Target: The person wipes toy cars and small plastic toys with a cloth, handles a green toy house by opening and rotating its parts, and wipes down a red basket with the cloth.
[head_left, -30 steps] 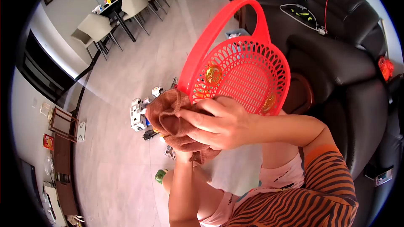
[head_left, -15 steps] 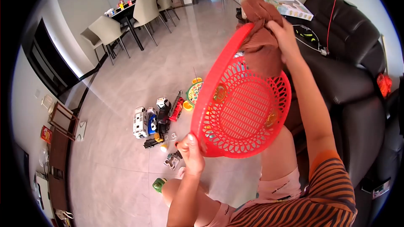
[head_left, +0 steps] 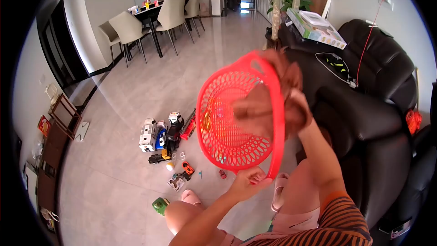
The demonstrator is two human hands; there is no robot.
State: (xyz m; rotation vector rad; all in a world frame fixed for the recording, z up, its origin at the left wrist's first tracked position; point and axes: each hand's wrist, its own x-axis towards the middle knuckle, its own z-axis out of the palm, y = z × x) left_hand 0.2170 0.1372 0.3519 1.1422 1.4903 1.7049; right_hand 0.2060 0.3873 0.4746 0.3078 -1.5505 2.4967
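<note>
A red plastic basket [head_left: 278,143] with slotted sides hangs tilted on its side in front of me, its opening facing right. My left hand [head_left: 248,183] is closed on the lower part of its rim. In my right hand [head_left: 299,105], at the right side of the rim, is a bunched brown cloth [head_left: 257,111]. Part of the cloth drapes over the rim into the basket, and part sticks up above my hand. The cloth is blurred and hides some of my right fingers.
On the floor ahead lie a white toy van [head_left: 147,134], a black toy vehicle [head_left: 174,132], an orange toy car [head_left: 188,168] and a green toy [head_left: 160,206]. A black leather sofa [head_left: 364,114] stands at my right, a box [head_left: 316,27] on it. Chairs [head_left: 172,13] surround a far table.
The basket has turned, its opening swinging from left to right. My left hand has moved right, and my right hand has come down with the brown cloth. The view has shifted slightly.
</note>
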